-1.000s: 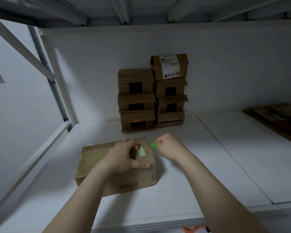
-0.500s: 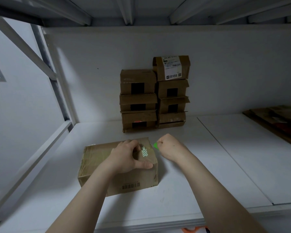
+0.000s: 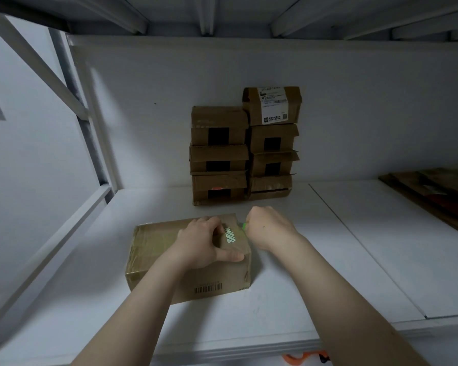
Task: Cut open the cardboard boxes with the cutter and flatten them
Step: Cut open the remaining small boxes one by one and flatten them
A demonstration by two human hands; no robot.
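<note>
A taped brown cardboard box (image 3: 154, 249) with a barcode on its front lies on the white shelf (image 3: 288, 299) in front of me. My left hand (image 3: 198, 243) rests on the box's top, thumb stretched along the right front edge and fingers bent over the far side. My right hand (image 3: 269, 228) is curled round a green cutter (image 3: 244, 225), of which only a small tip shows, at the box's far right corner. The blade is hidden by the hand.
A stack of several small cardboard boxes (image 3: 245, 154) stands against the back wall. Flat cardboard sheets (image 3: 434, 196) lie at the right on the shelf. A slanted frame bar (image 3: 37, 62) crosses the left side. Something orange (image 3: 302, 357) pokes out below the front edge.
Both hands stay on the box and the cutter; the right hand has shifted slightly toward the box's far right corner. The view has drifted a little.
</note>
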